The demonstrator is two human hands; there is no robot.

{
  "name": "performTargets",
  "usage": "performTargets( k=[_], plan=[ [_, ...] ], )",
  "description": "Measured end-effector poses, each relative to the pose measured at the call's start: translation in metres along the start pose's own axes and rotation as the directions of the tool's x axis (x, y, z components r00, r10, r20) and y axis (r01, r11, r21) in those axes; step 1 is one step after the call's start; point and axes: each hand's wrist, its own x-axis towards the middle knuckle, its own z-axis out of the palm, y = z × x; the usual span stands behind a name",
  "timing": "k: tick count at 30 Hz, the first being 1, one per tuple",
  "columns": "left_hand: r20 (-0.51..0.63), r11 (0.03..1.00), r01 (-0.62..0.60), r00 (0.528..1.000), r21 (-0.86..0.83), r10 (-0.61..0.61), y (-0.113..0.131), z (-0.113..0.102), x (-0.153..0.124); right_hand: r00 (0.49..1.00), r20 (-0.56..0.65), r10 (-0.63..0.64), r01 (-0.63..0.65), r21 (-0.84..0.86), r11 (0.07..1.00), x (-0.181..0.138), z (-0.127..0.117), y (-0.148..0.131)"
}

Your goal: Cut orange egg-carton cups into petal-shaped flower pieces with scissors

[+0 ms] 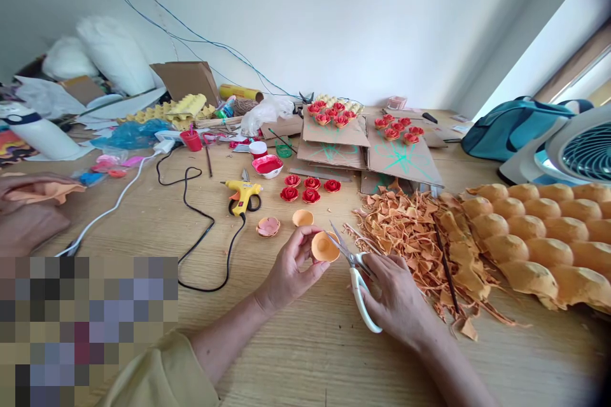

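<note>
My left hand (289, 270) pinches a small orange egg-carton cup (324, 247) just above the wooden table (305, 350). My right hand (396, 296) grips white-handled scissors (356, 273), blades open and touching the cup's right edge. Two more cut cups (302, 218) (268, 226) lie just beyond my left hand. Three or more red painted paper roses (310, 189) sit behind them.
A pile of orange carton trimmings (405, 229) and an orange egg tray (539, 235) lie to the right. A yellow glue gun (242, 194) with black cord is at centre left. Cardboard sheets (403, 156) carry more red roses. A fan (580, 149) and blue bag (510, 127) stand far right.
</note>
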Motion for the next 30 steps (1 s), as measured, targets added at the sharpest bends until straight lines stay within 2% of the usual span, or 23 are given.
performTargets(
  k=[9,21,30],
  plan=[
    [0.010,0.998,-0.014,1.000,0.060,0.013,-0.0008,0.0008,-0.0019,0.999,-0.025,-0.025,0.024,-0.045,0.999,0.0008,0.0017,0.0010],
    [0.012,1.000,0.019,1.000,-0.006,-0.019,0.0001,-0.0032,-0.0011,0.998,-0.045,-0.053,0.051,-0.038,0.998,-0.0008,0.0020,0.0042],
    [0.025,0.999,0.038,0.999,0.008,-0.038,0.0018,-0.0032,-0.0020,0.996,-0.062,-0.063,0.060,-0.048,0.997,-0.0006,0.0006,0.0037]
  ],
)
